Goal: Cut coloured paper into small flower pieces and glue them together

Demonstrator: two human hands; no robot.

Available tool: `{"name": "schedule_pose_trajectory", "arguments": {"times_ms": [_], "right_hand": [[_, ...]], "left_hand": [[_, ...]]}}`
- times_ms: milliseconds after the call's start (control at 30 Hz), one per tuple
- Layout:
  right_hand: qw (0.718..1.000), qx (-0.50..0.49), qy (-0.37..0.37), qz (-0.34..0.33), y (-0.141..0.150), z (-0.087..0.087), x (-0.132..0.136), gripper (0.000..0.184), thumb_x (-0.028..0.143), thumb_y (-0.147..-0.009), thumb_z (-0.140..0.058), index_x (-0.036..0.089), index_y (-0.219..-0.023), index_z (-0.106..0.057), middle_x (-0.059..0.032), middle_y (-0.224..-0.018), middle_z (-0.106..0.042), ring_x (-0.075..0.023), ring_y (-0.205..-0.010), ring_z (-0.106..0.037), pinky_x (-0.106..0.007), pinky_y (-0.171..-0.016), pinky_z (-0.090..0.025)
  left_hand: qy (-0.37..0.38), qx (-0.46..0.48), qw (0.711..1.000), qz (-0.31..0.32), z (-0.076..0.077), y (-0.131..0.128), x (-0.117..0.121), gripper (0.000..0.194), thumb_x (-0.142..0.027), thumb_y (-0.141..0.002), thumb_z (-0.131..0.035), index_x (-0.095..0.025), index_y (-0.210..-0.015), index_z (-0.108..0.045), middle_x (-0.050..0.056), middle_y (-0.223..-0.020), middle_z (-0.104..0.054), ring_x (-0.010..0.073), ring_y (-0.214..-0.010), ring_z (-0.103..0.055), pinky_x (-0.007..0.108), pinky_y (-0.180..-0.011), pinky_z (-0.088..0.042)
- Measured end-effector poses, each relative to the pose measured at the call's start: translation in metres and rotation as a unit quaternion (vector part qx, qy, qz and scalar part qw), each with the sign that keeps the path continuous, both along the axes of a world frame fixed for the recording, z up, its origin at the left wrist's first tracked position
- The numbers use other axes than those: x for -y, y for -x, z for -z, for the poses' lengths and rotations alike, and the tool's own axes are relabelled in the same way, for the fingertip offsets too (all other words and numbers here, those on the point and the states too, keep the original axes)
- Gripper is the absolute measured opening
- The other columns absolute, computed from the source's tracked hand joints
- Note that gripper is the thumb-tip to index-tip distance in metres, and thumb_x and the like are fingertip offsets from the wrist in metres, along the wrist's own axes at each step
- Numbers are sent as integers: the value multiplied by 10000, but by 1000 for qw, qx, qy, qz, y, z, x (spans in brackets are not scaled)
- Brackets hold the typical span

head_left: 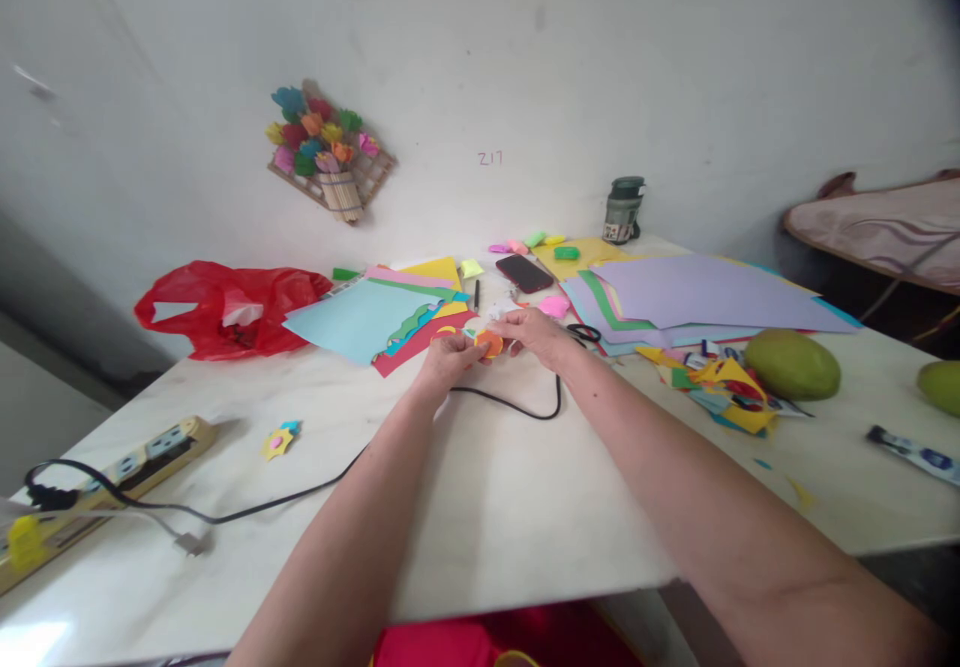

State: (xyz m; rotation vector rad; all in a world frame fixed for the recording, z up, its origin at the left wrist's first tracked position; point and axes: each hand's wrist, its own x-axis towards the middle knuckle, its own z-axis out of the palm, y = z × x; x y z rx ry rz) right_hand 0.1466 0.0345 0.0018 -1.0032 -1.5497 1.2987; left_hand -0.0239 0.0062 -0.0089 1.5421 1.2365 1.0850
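Note:
Both hands meet over the middle of the table. A small rounded orange paper cutout (490, 345) sits between them, with white and green bits by its upper edge. My left hand (451, 359) is closed, thumb and fingers pinching the cutout from the left. From the right, my right hand (534, 337) has its fingers bent together at the cutout's upper edge; its exact grip is too small to make out. Beyond the hands lie a red sheet (409, 349) and a pink packet (555, 306). Black-handled scissors (583, 332) rest just right of my right hand.
Coloured paper stacks lie left (352, 317) and right (690, 292), with a phone (523, 273) between. A black cable (517, 409) runs to a power strip (150, 457). Paper scraps (731, 392), a green mango-like fruit (793, 364) and a red bag (225, 312) flank the workspace.

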Motion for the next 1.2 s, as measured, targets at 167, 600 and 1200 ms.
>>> {"name": "schedule_pose_trajectory", "arguments": {"times_ms": [167,600,1200], "right_hand": [[1000,14,-14,10,1,2,0,193,321,-648,-722,140,-678,-662,-10,-618,-632,-77,-524,-520,-190,-470,-396],[999,15,-17,28,3,2,0,188,306,-611,-740,143,-631,-648,14,-553,-605,-77,-489,-505,-201,-474,-382],[1000,5,-11,0,-2,1,-1,249,368,-704,-657,135,-621,-631,-21,-562,-616,-98,-509,-537,-187,-420,-387]], "left_hand": [[6,-9,1000,2,1,1,-1,369,-498,-613,-704,-145,-600,-600,40,-600,-638,112,-554,-490,239,-521,-318],[29,0,1000,-9,-5,1,2,380,-519,-666,-634,-144,-709,-681,69,-677,-691,182,-721,-585,272,-630,-406],[-9,-26,1000,8,1,3,0,363,-508,-609,-696,-152,-589,-631,38,-592,-622,134,-572,-519,239,-505,-335]]}}
